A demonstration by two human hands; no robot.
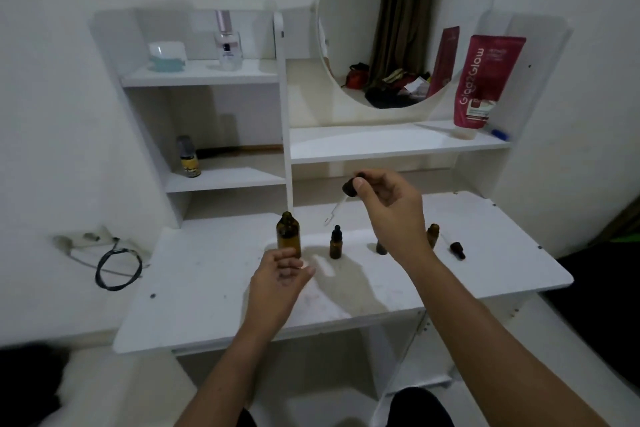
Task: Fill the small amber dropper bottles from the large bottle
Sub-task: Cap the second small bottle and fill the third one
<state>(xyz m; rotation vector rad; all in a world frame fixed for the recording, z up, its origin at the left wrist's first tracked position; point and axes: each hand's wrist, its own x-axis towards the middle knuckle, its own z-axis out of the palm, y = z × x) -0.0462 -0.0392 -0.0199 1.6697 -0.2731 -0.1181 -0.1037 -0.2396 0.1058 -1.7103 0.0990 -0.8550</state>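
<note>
Only the one head view here, so I'll place everything off the large amber bottle, which stands upright and uncapped on the white vanity top, left of centre.

The right hand is up and to the right of it, pinching a black dropper cap between thumb and fingers. The glass pipette slants down-left toward the big bottle's mouth but hangs apart from it, not inside. My guess is it's held high and tilted so nothing drips on the table while it travels.

The left hand sits just in front of the big bottle's base, fingers loosely curled and gripping nothing I can make out; whether it touches the glass I can't tell. Probably there to steady the bottle.

To the right of the big bottle stands a small amber dropper bottle, capped. Further right, partly behind the right wrist, is a second small bottle, then an uncapped small bottle with a loose dropper cap lying beside it, presumably waiting to be filled.
</note>
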